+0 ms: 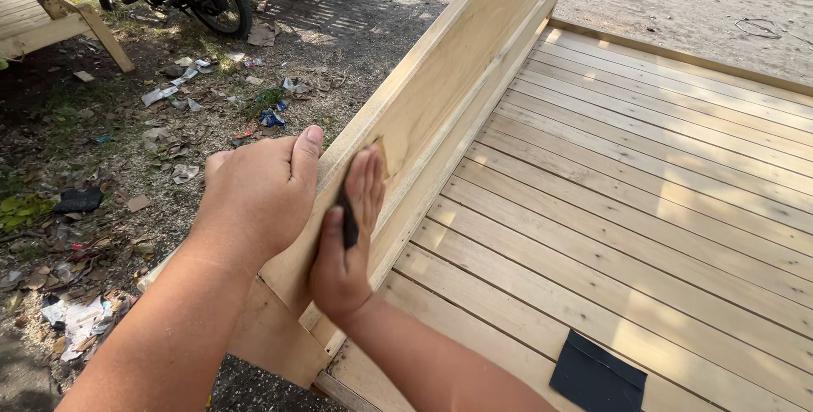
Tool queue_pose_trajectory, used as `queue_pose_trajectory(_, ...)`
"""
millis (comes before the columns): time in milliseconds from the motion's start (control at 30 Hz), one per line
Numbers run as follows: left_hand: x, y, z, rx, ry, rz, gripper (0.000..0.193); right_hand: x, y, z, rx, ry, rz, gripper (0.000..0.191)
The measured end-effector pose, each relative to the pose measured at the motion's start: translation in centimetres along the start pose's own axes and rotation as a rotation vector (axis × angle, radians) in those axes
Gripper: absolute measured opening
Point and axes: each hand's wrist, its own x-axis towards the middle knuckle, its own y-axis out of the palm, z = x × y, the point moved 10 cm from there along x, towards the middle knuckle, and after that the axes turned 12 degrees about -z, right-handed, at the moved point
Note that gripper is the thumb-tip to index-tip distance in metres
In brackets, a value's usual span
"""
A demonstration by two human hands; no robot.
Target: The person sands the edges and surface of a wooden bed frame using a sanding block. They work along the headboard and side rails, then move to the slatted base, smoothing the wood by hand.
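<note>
Head view: left hand [258,196] is gripping the top edge of the pale, smooth upright wooden board [440,99]; right hand [349,234] is pressing a dark sandpaper piece [346,224] flat against its inner face. Another dark sheet [598,376] is lying on the slatted deck [644,192].

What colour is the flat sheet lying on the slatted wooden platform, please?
The flat sheet is black, seen in the head view.
</note>
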Motion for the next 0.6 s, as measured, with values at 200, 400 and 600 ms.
queue_pose_trajectory(200,-0.1,0.1,0.0,0.005,-0.029,0.014,0.059,-4.7,0.2,-1.1,0.004,-0.13,0.062,0.058)
queue_pose_trajectory(400,-0.4,0.9,0.3,0.025,-0.085,0.101,0.062,9.2,-0.8,-12.9,0.333,0.448,-0.2,0.058)
queue_pose_trajectory(600,-0.1,0.4,0.2,-0.008,-0.067,0.05,0.063,-4.1,-0.2,2.5,0.011,-0.004,0.06,0.059)
